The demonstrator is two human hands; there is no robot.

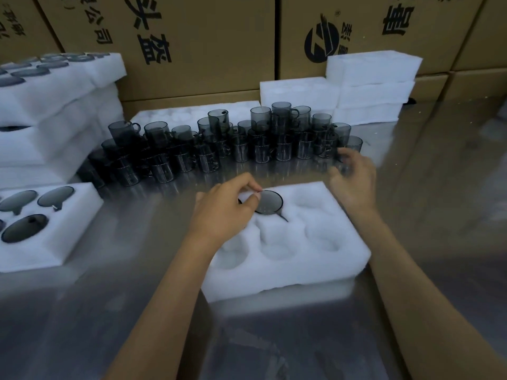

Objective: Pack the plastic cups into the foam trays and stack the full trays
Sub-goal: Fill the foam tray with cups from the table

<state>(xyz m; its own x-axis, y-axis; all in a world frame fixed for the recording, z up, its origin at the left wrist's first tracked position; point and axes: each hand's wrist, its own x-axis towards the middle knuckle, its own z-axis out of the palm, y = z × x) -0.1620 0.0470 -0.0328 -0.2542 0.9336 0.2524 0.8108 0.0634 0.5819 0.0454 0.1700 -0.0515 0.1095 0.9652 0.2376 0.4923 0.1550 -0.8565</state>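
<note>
Foam tray sits in the middle of the shiny metal table, and I'll place everything else off that. One smoky grey cup is seated in the tray's far middle pocket, its little handle poking out toward the near right. Left hand is over the tray's far left corner, thumb and fingertips pinching that cup's rim on its left side. Right hand hovers just past the tray's far right corner, fingers curled around another cup, though it's pretty blurry so I can't tell how firm that hold is. The tray's other pockets show only white foam. Just beyond the tray there's a big bunch of loose cups, some stacked on each other. Left of the tray is a filled tray, with a stack of full trays behind it. Beyond the tray, to the right, sit empty trays, with cardboard boxes at the back.
</note>
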